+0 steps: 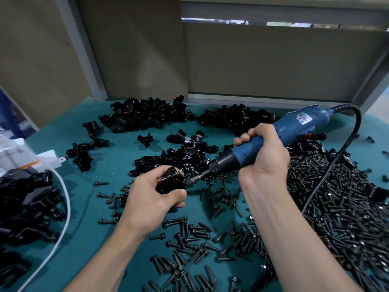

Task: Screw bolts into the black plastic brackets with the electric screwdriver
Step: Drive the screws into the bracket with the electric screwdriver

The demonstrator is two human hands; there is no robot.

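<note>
My left hand (pixel 149 194) grips a black plastic bracket (pixel 171 180) just above the green table, thumb and fingers curled round it. My right hand (pixel 263 152) grips the blue electric screwdriver (pixel 280 133), which slants down to the left. Its metal bit (pixel 195 178) meets the bracket's right side. The bolt at the tip is hidden by the bracket and bit. Loose black bolts (pixel 336 218) lie in a thick heap at the right and scattered under my forearms.
Heaps of black brackets (pixel 145 114) lie at the back and middle of the green table (pixel 113 186); another pile (pixel 25 201) sits at the left. A white cable (pixel 65 197) curves at the left. The screwdriver's black cord (pixel 341 152) runs over the bolts. Cardboard panels stand behind.
</note>
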